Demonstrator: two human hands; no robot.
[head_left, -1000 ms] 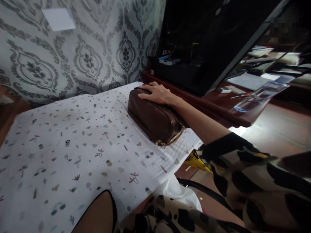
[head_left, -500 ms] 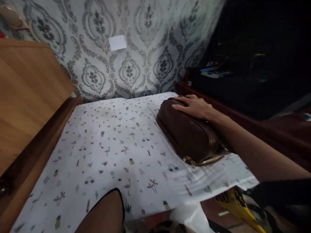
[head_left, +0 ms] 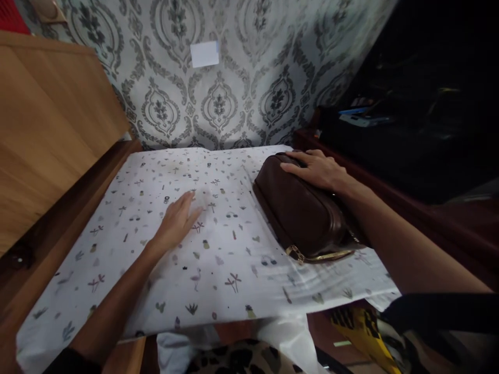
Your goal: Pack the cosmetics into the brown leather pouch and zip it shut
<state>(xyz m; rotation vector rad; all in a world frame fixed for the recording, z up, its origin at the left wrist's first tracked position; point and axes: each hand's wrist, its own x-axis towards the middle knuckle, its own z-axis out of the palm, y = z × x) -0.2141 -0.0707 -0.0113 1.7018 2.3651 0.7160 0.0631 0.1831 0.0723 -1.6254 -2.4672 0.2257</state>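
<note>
A dark brown leather bag [head_left: 298, 208] with a gold zipper and a small chain pull sits on the right part of the printed white sheet [head_left: 230, 259]. My right hand [head_left: 322, 171] is closed over the bag's upper edge, thumb on the near side; the far fingertips are partly hidden. To the left, my left hand [head_left: 177, 221] hovers low over or touches the sheet, its fingers extended and thumb apart, holding nothing. Slight blur leaves its contact with the sheet unclear. The sheet carries small palm, flamingo and pineapple prints.
A wooden panel [head_left: 58, 98] borders the left side, and a dark red wooden rail [head_left: 374, 192] runs along the right. Patterned wallpaper [head_left: 218, 104] rises behind. Beyond the rail, a blue-and-white item [head_left: 362, 118] lies on black material. A yellow-and-black item [head_left: 362, 332] is below the front edge.
My left arm has come in from the lower left and now reaches over the sheet. My right hand stays on the bag. The view has shifted slightly.
</note>
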